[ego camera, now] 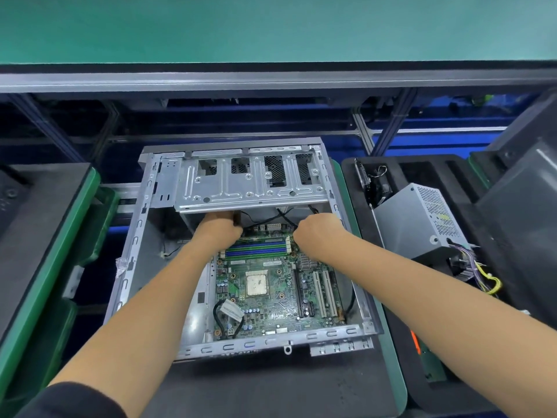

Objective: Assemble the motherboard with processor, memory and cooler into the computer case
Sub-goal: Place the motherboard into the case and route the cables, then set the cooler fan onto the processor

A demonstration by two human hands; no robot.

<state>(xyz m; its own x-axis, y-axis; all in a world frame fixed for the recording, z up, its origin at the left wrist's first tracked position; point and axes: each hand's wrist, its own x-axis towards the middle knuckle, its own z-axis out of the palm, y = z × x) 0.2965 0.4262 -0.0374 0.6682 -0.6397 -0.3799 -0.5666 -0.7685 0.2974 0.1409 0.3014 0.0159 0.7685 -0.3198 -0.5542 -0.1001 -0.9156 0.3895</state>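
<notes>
An open silver computer case [132, 251] lies flat on a black mat. Inside it lies the green motherboard [271, 300], with a square processor [256, 283] at its middle and blue and green memory slots [256, 249] near its far edge. Both my hands reach to that far edge, under the drive cage [250, 182]. My left hand [218, 229] sits at the far left corner of the board, fingers curled and hidden below the cage. My right hand [316, 233] is at the far right corner among black cables [280, 217], fingers curled. What either hand holds is hidden.
A grey power supply [419, 224] with purple and yellow wires [485, 273] lies on a black tray to the right. Black foam trays in green bins [54, 257] stand at the left. A loose black cable with a white label [230, 310] lies on the board's near left.
</notes>
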